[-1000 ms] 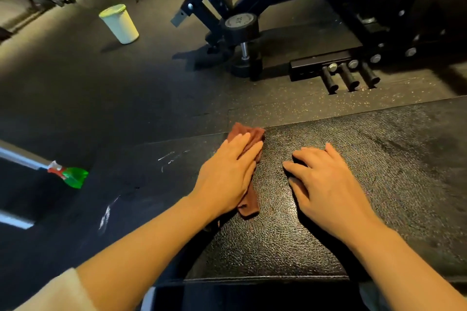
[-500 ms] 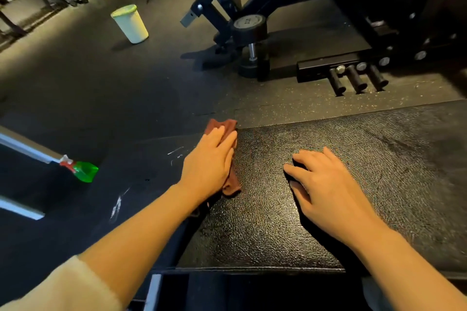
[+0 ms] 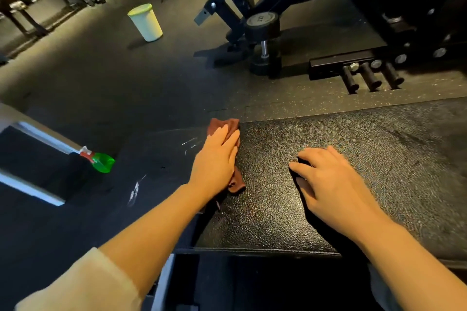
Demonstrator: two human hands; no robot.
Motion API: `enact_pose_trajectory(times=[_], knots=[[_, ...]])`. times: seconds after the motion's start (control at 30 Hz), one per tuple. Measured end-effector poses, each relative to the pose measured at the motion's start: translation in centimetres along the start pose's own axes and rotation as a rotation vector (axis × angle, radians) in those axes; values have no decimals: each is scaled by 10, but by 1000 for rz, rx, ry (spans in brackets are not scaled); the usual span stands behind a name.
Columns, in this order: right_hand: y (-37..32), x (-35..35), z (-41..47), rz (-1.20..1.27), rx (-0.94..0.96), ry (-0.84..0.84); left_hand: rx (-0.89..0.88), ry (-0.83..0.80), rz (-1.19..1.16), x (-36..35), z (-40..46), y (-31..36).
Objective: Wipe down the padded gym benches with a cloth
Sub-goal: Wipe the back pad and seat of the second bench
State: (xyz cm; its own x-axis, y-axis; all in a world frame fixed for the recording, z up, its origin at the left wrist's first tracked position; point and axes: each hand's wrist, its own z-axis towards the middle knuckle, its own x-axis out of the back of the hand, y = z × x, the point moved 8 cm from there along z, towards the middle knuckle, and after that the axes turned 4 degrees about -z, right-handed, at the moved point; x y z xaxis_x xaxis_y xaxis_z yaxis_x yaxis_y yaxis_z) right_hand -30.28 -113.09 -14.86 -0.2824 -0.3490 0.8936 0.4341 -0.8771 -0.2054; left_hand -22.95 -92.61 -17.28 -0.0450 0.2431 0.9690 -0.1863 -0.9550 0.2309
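A black padded bench [image 3: 379,159] with a pebbled surface fills the lower right of the head view. A brown cloth [image 3: 222,125] lies at the pad's left end, partly over the edge. My left hand [image 3: 214,164] lies flat on the cloth with straight fingers and presses it against the pad. My right hand [image 3: 328,182] rests on the pad to the right of the cloth, fingers loosely bent, with nothing in it.
A green spray bottle [image 3: 102,161] lies at the left on the dark floor beside a metal frame [image 3: 40,139]. A pale bucket [image 3: 146,21] stands on the floor further back. A dumbbell [image 3: 262,40], an adjustable bench and a black rack foot with pegs [image 3: 366,76] stand beyond the pad.
My left hand has slid the cloth leftward to the pad's left edge. My right hand has stayed in place on the pad.
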Motion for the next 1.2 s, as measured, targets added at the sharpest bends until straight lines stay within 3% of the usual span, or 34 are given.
enact_pose_trajectory(times=[0.07, 0.13, 0.23, 0.43, 0.63, 0.77, 0.87, 1.07, 1.2], knots=[[-4, -2, 0, 11, 10, -13, -63, 26, 4, -3, -6, 25], [-8, -4, 0, 29, 16, -37, -238, 42, -2, 1, -37, 57], [-11, -5, 1, 32, 17, -58, -372, -43, -22, 4, -73, 61], [-16, -6, 1, 31, 35, -76, -147, 24, -27, 9, -32, 45], [-23, -6, -3, 38, 54, -102, -397, -60, -3, 5, -109, 56], [-23, -6, -4, 35, 48, -98, -196, 71, 6, 23, -101, 4], [-26, -6, -5, 13, 45, -99, -87, 107, -24, 16, -89, 12], [-31, -5, -9, -37, 51, -117, -303, 106, -42, 7, -119, 42], [-31, -3, -14, -37, 61, -86, -236, 124, -25, 16, -127, 5]])
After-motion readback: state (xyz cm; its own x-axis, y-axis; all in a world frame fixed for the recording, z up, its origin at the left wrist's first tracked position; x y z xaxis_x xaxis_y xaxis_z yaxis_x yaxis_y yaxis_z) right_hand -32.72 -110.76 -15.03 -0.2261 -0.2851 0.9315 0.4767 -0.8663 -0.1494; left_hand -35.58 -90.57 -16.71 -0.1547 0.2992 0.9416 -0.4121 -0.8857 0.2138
